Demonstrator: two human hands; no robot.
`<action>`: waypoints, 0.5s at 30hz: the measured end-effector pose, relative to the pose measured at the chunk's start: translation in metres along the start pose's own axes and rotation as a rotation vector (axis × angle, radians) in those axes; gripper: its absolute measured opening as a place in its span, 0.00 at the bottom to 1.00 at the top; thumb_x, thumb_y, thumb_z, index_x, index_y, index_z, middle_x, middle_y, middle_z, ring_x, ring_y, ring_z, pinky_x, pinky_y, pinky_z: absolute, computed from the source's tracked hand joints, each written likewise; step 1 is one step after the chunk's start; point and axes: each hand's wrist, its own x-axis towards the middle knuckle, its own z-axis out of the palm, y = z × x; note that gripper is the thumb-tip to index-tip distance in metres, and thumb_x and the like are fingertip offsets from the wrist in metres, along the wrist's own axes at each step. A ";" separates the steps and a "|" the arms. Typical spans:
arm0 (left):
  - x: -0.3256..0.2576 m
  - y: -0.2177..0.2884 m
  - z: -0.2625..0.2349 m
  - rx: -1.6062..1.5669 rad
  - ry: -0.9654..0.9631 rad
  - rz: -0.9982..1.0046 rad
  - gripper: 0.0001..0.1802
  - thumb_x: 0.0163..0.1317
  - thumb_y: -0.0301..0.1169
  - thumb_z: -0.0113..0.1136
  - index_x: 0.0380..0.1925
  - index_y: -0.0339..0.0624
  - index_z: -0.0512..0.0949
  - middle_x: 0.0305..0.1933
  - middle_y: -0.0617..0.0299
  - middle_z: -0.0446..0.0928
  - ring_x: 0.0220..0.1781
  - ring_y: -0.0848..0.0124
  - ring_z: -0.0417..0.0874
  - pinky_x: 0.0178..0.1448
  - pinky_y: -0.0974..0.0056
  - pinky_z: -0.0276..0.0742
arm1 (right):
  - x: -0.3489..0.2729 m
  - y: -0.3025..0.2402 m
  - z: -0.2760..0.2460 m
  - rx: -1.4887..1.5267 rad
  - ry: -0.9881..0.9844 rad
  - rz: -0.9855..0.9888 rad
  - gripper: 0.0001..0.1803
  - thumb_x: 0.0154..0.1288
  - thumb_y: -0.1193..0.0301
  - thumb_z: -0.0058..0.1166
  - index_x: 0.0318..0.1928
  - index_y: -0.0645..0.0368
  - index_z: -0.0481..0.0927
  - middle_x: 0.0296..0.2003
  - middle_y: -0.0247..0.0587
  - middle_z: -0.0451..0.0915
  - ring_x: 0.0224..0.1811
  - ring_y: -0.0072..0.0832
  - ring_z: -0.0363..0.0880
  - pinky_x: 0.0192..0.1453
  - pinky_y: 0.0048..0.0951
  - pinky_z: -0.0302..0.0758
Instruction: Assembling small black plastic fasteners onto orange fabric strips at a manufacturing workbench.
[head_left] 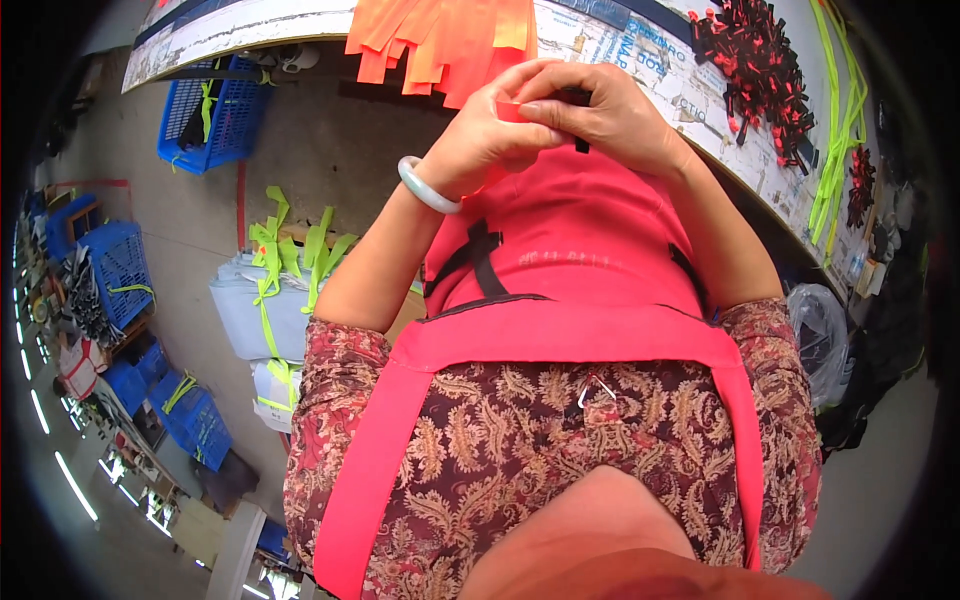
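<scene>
Close together above my lap, both hands are closed around small work. My left hand (487, 140), with a pale bangle (428, 186) on its wrist, grips an orange strip (510, 112) between thumb and fingers. The thumb of my right hand (622, 112) presses toward the same spot. A small black piece (582, 144) shows below the right palm, and its kind is mostly hidden by the fingers. Just beyond the hands, a bundle of flat orange strips (450, 40) hangs over the table's near edge.
On the white-topped table (590, 45) lie a heap of small black-and-red pieces (755, 70) and long yellow-green strips (838, 130). Blue plastic baskets (215, 120) stand on the floor at left. Stacked pale bundles (255, 305) with yellow-green ties sit by my left elbow. A clear plastic bag (818, 340) is at right.
</scene>
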 end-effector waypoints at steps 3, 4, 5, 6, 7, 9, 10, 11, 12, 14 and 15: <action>0.002 -0.009 0.004 0.177 0.084 0.166 0.29 0.56 0.20 0.63 0.58 0.39 0.67 0.39 0.63 0.77 0.32 0.81 0.77 0.33 0.77 0.72 | -0.011 0.002 -0.003 -0.010 0.062 0.022 0.08 0.65 0.71 0.54 0.38 0.65 0.81 0.27 0.32 0.79 0.30 0.15 0.74 0.35 0.20 0.73; 0.003 -0.012 0.006 0.330 0.190 0.327 0.24 0.57 0.22 0.63 0.55 0.38 0.70 0.39 0.63 0.79 0.33 0.80 0.78 0.35 0.76 0.74 | -0.014 0.003 -0.005 -0.048 0.112 0.032 0.09 0.66 0.70 0.54 0.38 0.65 0.81 0.26 0.32 0.78 0.29 0.15 0.74 0.34 0.19 0.73; 0.000 -0.015 0.003 0.229 0.282 0.284 0.13 0.59 0.25 0.64 0.44 0.36 0.77 0.38 0.64 0.80 0.32 0.82 0.78 0.37 0.76 0.74 | -0.018 0.003 -0.006 -0.015 0.127 0.069 0.10 0.65 0.69 0.55 0.38 0.65 0.80 0.26 0.30 0.78 0.28 0.15 0.73 0.33 0.20 0.72; -0.002 -0.018 0.000 0.232 0.280 0.277 0.13 0.59 0.25 0.64 0.44 0.36 0.77 0.38 0.64 0.80 0.32 0.82 0.78 0.37 0.76 0.74 | -0.020 0.007 -0.006 -0.010 0.132 0.069 0.10 0.65 0.69 0.55 0.38 0.65 0.80 0.26 0.30 0.78 0.28 0.15 0.73 0.33 0.20 0.72; -0.003 -0.021 -0.002 0.287 0.312 0.299 0.10 0.60 0.25 0.64 0.41 0.36 0.79 0.36 0.65 0.80 0.33 0.82 0.78 0.38 0.76 0.74 | -0.022 0.013 -0.005 -0.052 0.129 0.032 0.09 0.66 0.70 0.54 0.38 0.65 0.79 0.25 0.31 0.77 0.28 0.16 0.72 0.32 0.21 0.71; -0.003 -0.023 -0.001 0.360 0.352 0.325 0.04 0.60 0.25 0.64 0.33 0.35 0.80 0.31 0.68 0.80 0.34 0.83 0.77 0.39 0.77 0.74 | -0.025 0.018 -0.001 -0.086 0.127 -0.002 0.09 0.66 0.70 0.53 0.39 0.65 0.79 0.24 0.32 0.76 0.27 0.17 0.72 0.31 0.22 0.71; -0.004 -0.025 -0.002 0.362 0.352 0.318 0.04 0.60 0.25 0.64 0.33 0.35 0.80 0.31 0.68 0.80 0.34 0.83 0.77 0.39 0.77 0.74 | -0.027 0.017 0.001 -0.140 0.130 0.014 0.09 0.66 0.70 0.52 0.39 0.65 0.78 0.22 0.34 0.74 0.26 0.18 0.72 0.30 0.23 0.70; -0.003 -0.027 -0.004 0.390 0.333 0.304 0.05 0.60 0.25 0.64 0.34 0.35 0.80 0.32 0.68 0.80 0.34 0.83 0.77 0.38 0.76 0.73 | -0.029 0.017 0.003 -0.195 0.131 0.032 0.09 0.66 0.70 0.52 0.39 0.65 0.77 0.21 0.37 0.73 0.25 0.19 0.71 0.29 0.24 0.69; -0.002 -0.029 -0.005 0.417 0.312 0.290 0.05 0.60 0.26 0.64 0.34 0.35 0.80 0.33 0.68 0.80 0.34 0.84 0.76 0.37 0.76 0.73 | -0.030 0.019 0.004 -0.191 0.133 0.038 0.09 0.66 0.70 0.52 0.39 0.65 0.77 0.21 0.37 0.73 0.25 0.19 0.71 0.29 0.24 0.69; 0.000 -0.034 -0.004 0.420 0.300 0.289 0.04 0.60 0.24 0.63 0.32 0.35 0.79 0.31 0.67 0.80 0.32 0.82 0.76 0.36 0.75 0.73 | -0.033 0.026 0.008 -0.359 0.145 -0.142 0.09 0.67 0.70 0.50 0.39 0.65 0.76 0.20 0.40 0.70 0.24 0.20 0.71 0.29 0.25 0.68; 0.000 -0.037 -0.004 0.425 0.291 0.294 0.03 0.59 0.22 0.62 0.31 0.35 0.79 0.30 0.66 0.80 0.31 0.80 0.77 0.35 0.74 0.73 | -0.035 0.028 0.011 -0.353 0.189 -0.184 0.10 0.65 0.68 0.51 0.37 0.64 0.77 0.20 0.36 0.71 0.21 0.19 0.71 0.26 0.25 0.67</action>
